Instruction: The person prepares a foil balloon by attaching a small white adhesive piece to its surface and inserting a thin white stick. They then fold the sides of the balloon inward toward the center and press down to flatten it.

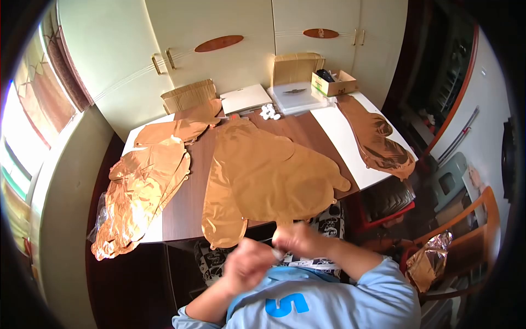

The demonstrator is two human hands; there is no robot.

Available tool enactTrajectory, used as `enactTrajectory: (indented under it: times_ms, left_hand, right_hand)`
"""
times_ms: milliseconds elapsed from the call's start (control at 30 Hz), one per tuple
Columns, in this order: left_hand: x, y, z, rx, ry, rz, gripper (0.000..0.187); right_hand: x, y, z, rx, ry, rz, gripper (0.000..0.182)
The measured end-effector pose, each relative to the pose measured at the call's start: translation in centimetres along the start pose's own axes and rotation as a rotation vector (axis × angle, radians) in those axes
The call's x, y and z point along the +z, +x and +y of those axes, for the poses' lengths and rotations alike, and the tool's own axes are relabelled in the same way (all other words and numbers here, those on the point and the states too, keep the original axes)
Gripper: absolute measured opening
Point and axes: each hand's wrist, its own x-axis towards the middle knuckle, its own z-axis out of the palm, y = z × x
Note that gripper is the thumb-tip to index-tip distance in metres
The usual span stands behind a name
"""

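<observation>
You've got the large copper foil piece spread across the middle of the table, its near edge by your hands. It's thin and flat, with wrinkles, no visible fullness. The left foil pieces lie crumpled and overlapping; the right foil piece sits on the white strip, also flat. Another foil bundle is on the wooden chair. So: laying out looks done for the large one, none of the foil looks filled. My read is early stage; amount left can't be judged from this view.

Hands: both blurred, close together, just off the near edge of the large piece. Your left hand is curled, fingertips toward the right. Your right hand is at the foil's narrow near end, fingers bent. Something small and pale shows between them; can't tell what it is or which hand pinches it.

Text: big blue "5" on your light blue shirt. Small carton has green print, unreadable. Clear plastic box carries a dark mark, no legible letters. No brand readable.
</observation>
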Motion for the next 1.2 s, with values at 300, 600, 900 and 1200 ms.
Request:
enactTrajectory:
  times_ms: [300,600,900,1200]
  left_hand:
    - [-1.2,0.0,-1.2,-0.137,-0.067,0.168,0.026]
    - [-1.5,0.1,-2.6,-0.117,0.147,0.180,0.027]
    - [-1.1,0.2,-2.3,-0.098,0.037,0.050,0.023]
    - [-0.4,-0.5,-2.5,-0.073,0.026,-0.092,0.023]
  right_hand:
    - [1.4,0.1,-0.7,-0.200,-0.057,-0.099,0.015]
    - [1.3,-0.5,-1.6,-0.084,0.025,-0.174,0.010]
    - [0.6,-0.3,-3.8,-0.133,0.090,-0.170,0.015]
    - [-0.3,-0.4,-3.6,-0.132,0.169,-0.162,0.015]
